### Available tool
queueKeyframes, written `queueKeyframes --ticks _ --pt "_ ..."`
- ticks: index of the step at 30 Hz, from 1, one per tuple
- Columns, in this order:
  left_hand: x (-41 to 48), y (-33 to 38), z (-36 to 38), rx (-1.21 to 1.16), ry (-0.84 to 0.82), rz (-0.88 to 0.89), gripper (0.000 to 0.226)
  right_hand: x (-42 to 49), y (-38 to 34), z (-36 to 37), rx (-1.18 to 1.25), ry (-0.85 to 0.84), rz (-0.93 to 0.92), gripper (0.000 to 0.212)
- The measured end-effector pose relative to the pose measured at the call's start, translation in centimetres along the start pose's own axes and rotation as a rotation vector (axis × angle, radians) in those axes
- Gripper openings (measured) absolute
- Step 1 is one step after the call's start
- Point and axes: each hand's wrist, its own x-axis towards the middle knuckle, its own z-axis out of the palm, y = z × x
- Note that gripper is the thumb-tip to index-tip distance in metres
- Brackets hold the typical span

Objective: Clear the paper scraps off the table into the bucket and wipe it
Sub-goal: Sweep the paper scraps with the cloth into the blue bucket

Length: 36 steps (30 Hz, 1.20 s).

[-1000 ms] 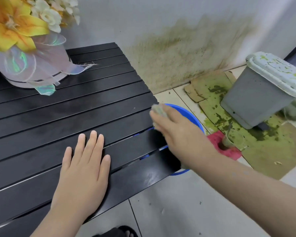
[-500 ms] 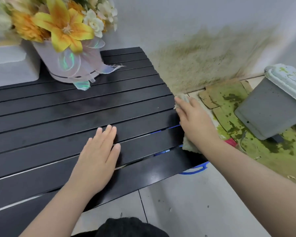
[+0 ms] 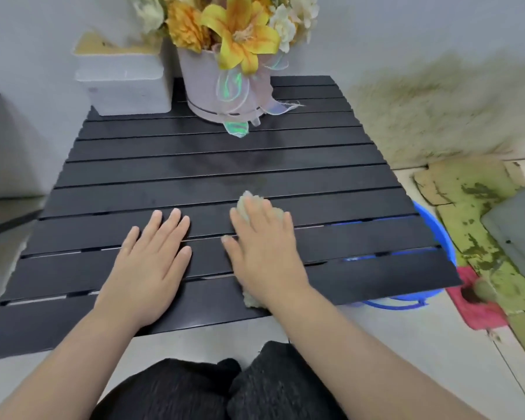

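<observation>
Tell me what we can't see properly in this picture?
- Cloth: head view, mostly covered by the right hand.
- Bucket: head view, mostly hidden under the table, so its inside can't be seen.
- Grey bin: cut off by the right edge.

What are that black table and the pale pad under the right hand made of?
The table looks like painted metal or plastic slats: smooth black strips with a dull sheen and gaps between; which one is unclear. The pad under the right hand seems a soft cloth or sponge: pale yellowish, fuzzy, lumpy edges.
</observation>
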Motion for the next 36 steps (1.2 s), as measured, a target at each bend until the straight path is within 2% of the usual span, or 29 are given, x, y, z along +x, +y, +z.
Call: queueKeyframes --ticks 2,4,5,8,9,11,13,16,18,20,23,24,25,27,29,30,33,36 --pt "0.0 -0.1 0.1 -0.008 -0.007 0.001 0.074 0.0 -1.3 -0.4 0.045 -0.049 -0.123 0.052" --pt "0.0 -0.1 0.2 0.000 -0.006 0.001 0.073 0.1 1.7 -1.6 0.042 -0.059 -0.126 0.049" --pt "0.1 -0.1 0.2 0.008 -0.005 -0.001 0.072 -0.2 3.9 -2.2 0.041 -0.066 -0.074 0.048" --pt "0.1 -0.1 0.4 0.002 0.010 0.001 0.071 -0.9 10.3 -3.7 0.086 -0.055 0.284 0.042" --pt "0.1 -0.1 0.5 0.004 0.012 0.005 0.071 -0.9 10.7 -3.8 0.063 -0.055 0.319 0.043" --pt "0.1 -0.1 0.5 0.011 0.011 0.005 0.072 -0.2 8.5 -3.3 -0.027 -0.024 0.169 0.052" --pt "0.1 -0.1 0.4 -0.027 0.021 0.017 0.072 0.7 3.7 -2.3 0.003 -0.064 -0.040 0.056" --pt "-0.2 -0.4 -0.9 -0.343 0.042 -0.015 0.056 0.7 -2.0 -1.0 0.180 -0.090 -0.273 0.047" --pt "-1.0 -1.9 -2.3 -0.446 0.068 -0.069 0.047 0.9 -2.6 -2.8 0.406 -0.128 -0.261 0.051" --pt "-2.2 -4.8 -3.4 -0.378 0.103 -0.147 0.047 1.2 -1.5 -5.3 0.552 -0.248 -0.206 0.045" --pt "-4.0 -9.1 -4.1 -0.250 0.113 -0.281 0.048 2.8 -1.9 -6.3 0.363 -0.389 -0.349 0.043" --pt "-4.6 -10.0 -4.0 -0.210 0.095 -0.301 0.049 2.9 -3.1 -5.5 0.307 -0.385 -0.385 0.044" --pt "-5.1 -10.7 -3.9 -0.173 0.082 -0.301 0.052 2.5 -4.3 -4.0 0.262 -0.294 -0.390 0.043" --pt "-5.8 -11.4 -3.4 -0.127 0.066 -0.284 0.063 1.1 -6.2 -1.8 0.167 -0.133 -0.251 0.040" --pt "-5.9 -11.7 -2.9 -0.117 0.066 -0.276 0.069 -0.1 -6.2 -1.5 0.158 -0.111 -0.012 0.058" --pt "-5.8 -11.8 -2.8 -0.120 0.073 -0.276 0.070 -0.6 -5.7 -1.3 0.157 -0.144 0.051 0.067" --pt "-5.4 -11.9 -2.4 -0.125 0.109 -0.275 0.075 -0.7 -5.3 -0.7 0.098 -0.181 0.053 0.076" --pt "-5.6 -12.1 -2.2 -0.120 0.114 -0.265 0.081 1.6 -9.2 0.6 -0.001 -0.171 -0.049 0.075"
